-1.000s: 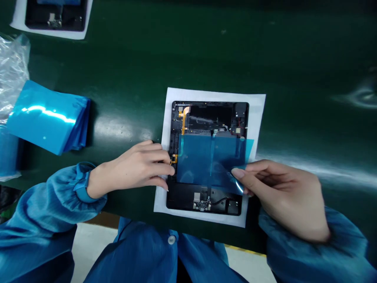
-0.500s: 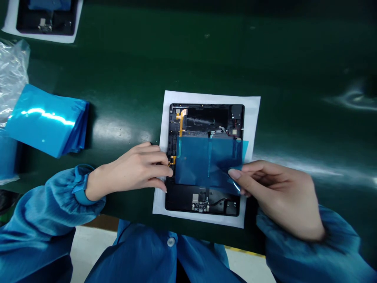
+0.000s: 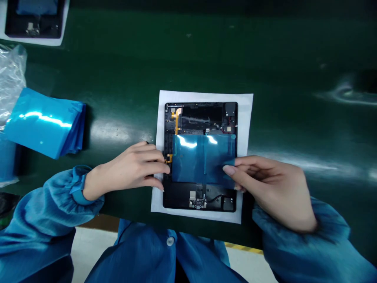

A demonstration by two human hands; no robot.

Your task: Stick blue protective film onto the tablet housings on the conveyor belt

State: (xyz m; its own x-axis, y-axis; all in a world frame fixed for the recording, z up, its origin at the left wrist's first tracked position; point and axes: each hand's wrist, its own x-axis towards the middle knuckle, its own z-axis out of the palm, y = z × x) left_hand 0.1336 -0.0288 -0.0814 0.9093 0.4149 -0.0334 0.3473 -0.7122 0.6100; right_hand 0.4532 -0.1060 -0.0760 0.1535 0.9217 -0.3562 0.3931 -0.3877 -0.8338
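Note:
An opened tablet housing [image 3: 176, 196] with its inner parts showing lies on a white sheet [image 3: 244, 122]. Across its middle is a translucent blue film [image 3: 190, 163]. The right edge of that film is pinched between thumb and fingers of my right hand [image 3: 273, 190]. At the housing's left edge, my left hand [image 3: 132, 167] rests with its fingers loosely bent and the thumb apart, holding nothing. An orange flex cable [image 3: 177, 122] runs down the housing's upper left side. A small circuit board [image 3: 198, 203] shows at the bottom.
To the left lies a stack of blue films [image 3: 44, 122], beside a clear plastic bag [image 3: 11, 78]. Another opened tablet housing [image 3: 44, 29] sits on a white sheet at the top left. All of it is on a green tabletop [image 3: 126, 70].
The blue film now lies flatter and squarer over the housing, its right side no longer sticking out past the edge. My right hand has moved slightly left with it; my left hand has hardly moved.

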